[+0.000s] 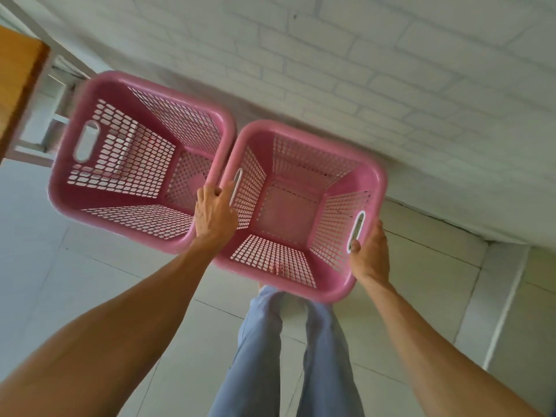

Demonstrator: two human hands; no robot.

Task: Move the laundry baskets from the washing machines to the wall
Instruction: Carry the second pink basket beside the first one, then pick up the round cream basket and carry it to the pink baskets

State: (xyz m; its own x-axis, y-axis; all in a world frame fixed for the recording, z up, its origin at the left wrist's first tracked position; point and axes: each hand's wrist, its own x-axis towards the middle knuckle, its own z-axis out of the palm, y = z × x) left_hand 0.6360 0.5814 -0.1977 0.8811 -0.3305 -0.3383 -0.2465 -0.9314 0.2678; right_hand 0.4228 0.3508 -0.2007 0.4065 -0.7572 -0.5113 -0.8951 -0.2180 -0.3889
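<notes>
Two empty pink plastic laundry baskets with lattice sides stand side by side next to the white brick wall (391, 70). The left basket (132, 164) sits nearer the wooden table. The right basket (301, 212) touches it rim to rim. My left hand (215, 215) grips the right basket's left rim at its handle slot, where the two rims meet. My right hand (371, 255) grips the same basket's right rim, thumb through the handle slot. Whether this basket rests on the floor or hangs just above it I cannot tell.
A wooden table top (18, 82) on a white metal frame stands at the left, close to the left basket. Pale floor tiles (90, 281) spread below. My legs in blue trousers (288, 356) stand right behind the right basket. A wall corner (508, 296) juts out at the right.
</notes>
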